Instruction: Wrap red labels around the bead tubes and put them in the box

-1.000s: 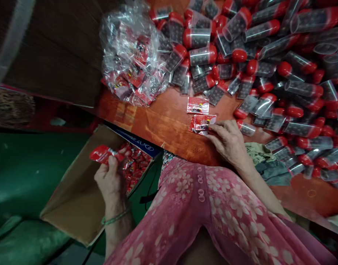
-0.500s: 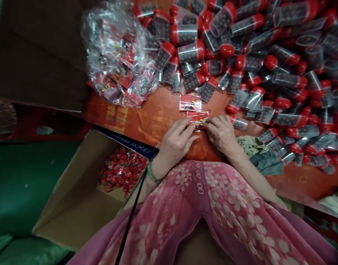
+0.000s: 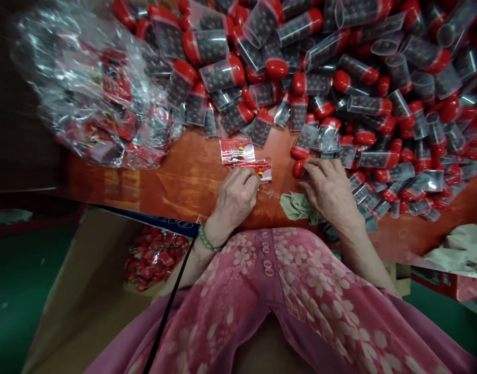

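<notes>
My left hand [image 3: 239, 193], with a green bead bracelet at its wrist, is closed with fingertips pinching the edge of a small glossy red printed card [image 3: 264, 170]. Just behind lies a second red card or short stack of them [image 3: 236, 151], flat on the orange table cover. To the right, my right hand [image 3: 328, 191] has its fingers bent over a small clear tube with a red cap [image 3: 299, 169]. Most of that tube is hidden under the fingers. A crumpled greenish cloth [image 3: 296, 205] lies beside the right thumb.
A large heap of red-capped clear tubes [image 3: 310, 83] covers the back and right of the table. A clear plastic bag [image 3: 106, 104] of red cards sits at left. Below the edge, a cardboard box [image 3: 67, 291] holds red packed pieces [image 3: 156, 254]. Pale cloth [image 3: 458, 249] lies at right.
My right hand has left the red card and moved right to a red-capped tube. The left hand stays at the card. The view has shifted, so the bag appears farther left.
</notes>
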